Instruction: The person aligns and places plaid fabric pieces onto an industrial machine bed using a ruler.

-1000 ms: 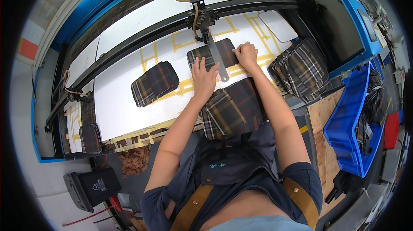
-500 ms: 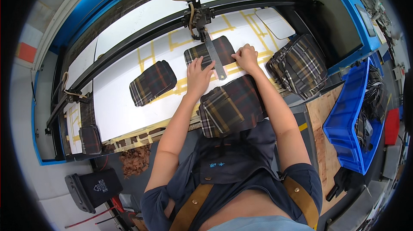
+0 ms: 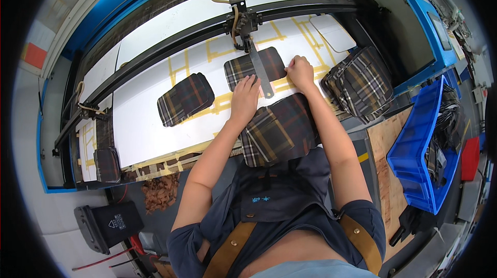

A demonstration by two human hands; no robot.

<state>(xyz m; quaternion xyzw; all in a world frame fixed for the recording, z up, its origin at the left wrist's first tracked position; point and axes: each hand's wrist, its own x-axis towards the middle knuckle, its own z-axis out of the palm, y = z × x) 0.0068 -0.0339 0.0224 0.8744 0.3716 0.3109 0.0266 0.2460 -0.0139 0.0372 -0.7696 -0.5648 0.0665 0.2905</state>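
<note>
A dark plaid fabric piece (image 3: 272, 60) with rounded corners lies on the white board beneath the machine's cutting head. A steel ruler (image 3: 261, 73) slants across it, its holed end toward me. My left hand (image 3: 245, 99) rests with fingers stretched out on the near left edge of that piece, beside the ruler. At the right edge of the piece, my right hand (image 3: 301, 75) is closed in a pinch, thumb and forefinger at the fabric's edge. A thick stack of plaid pieces (image 3: 279, 130) sits between my forearms, at the front edge of the board.
Left on the board (image 3: 140, 138) is a smaller plaid stack (image 3: 186, 99); another stack (image 3: 357, 83) stands right. The black gantry beam (image 3: 171, 37) with its cutting head (image 3: 240, 21) spans behind my hands. A blue bin (image 3: 414, 159) of dark scraps stands at right.
My left hand's thumb has drawn back from the ruler, and its fingers have closed up somewhat. My right hand stays pinched by the fabric's right edge. The view has shifted slightly.
</note>
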